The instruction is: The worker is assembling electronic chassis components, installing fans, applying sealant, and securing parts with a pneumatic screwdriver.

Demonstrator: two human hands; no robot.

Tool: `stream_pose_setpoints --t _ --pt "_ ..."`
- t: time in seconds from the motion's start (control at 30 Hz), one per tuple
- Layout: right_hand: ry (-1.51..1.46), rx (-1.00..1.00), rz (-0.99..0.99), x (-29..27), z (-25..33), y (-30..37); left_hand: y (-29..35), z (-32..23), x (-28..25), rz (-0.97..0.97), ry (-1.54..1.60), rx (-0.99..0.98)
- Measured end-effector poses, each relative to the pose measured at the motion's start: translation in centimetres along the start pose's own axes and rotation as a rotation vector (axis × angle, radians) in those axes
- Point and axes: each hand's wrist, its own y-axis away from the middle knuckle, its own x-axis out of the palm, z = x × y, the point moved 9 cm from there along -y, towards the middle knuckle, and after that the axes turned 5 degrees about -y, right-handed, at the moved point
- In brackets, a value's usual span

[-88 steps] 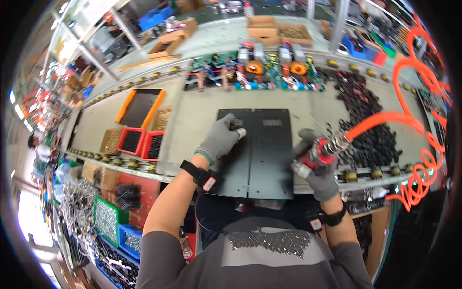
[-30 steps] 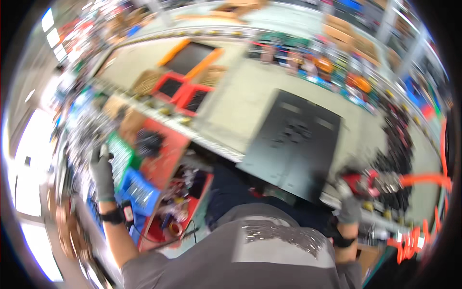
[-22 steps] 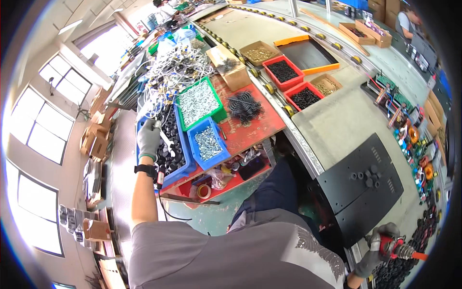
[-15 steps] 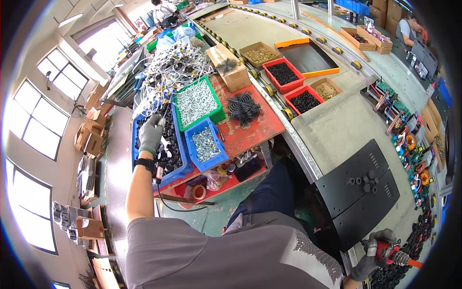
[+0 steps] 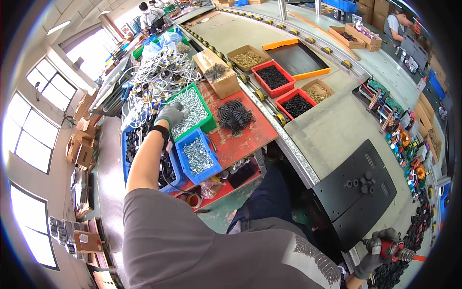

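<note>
My left hand (image 5: 171, 115), in a grey glove, is at the green bin (image 5: 207, 126) of small silver screws (image 5: 193, 110). Its fingers are curled down at the screws, and whatever is between them is hidden. Beside that arm stands a blue bin (image 5: 180, 181) of black plastic parts. In front of the green bin is a smaller blue tray (image 5: 219, 168) with silver metal pieces. At the lower right my right hand (image 5: 373, 257), also gloved, is closed round a red power drill (image 5: 392, 251). A black perforated panel (image 5: 337, 202) lies near it, with several black round parts (image 5: 367, 183) on top.
Black wire fan guards (image 5: 235, 115) and a cardboard box (image 5: 219, 81) share the red table (image 5: 262, 132). Beyond the roller rail are red bins (image 5: 273, 77) of black screws. Circuit boards (image 5: 404, 139) line the right side. A co-worker (image 5: 397, 26) sits at the far right.
My left hand has moved from the bin of black parts to the green bin of screws. My right hand keeps hold of the drill. The view has shifted slightly.
</note>
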Motion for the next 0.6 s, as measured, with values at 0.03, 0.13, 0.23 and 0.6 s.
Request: stream_pose_setpoints --t 0.03,0.13,0.23,0.6 --pt "-0.046 0.018 -0.007 -0.1 -0.3 0.1 -0.1 -0.3 0.6 -0.013 -0.056 -0.043" --pt "0.067 -0.080 -0.026 -0.3 0.1 0.4 -0.9 -0.5 2.7 0.016 0.041 0.013" --pt "0.144 -0.098 -0.024 -0.6 -0.1 0.5 -2.5 1.0 3.7 -0.081 0.128 0.022" --pt "0.130 0.122 0.010 -1.6 -1.8 0.4 -1.8 2.5 5.0 0.456 1.976 -0.153"
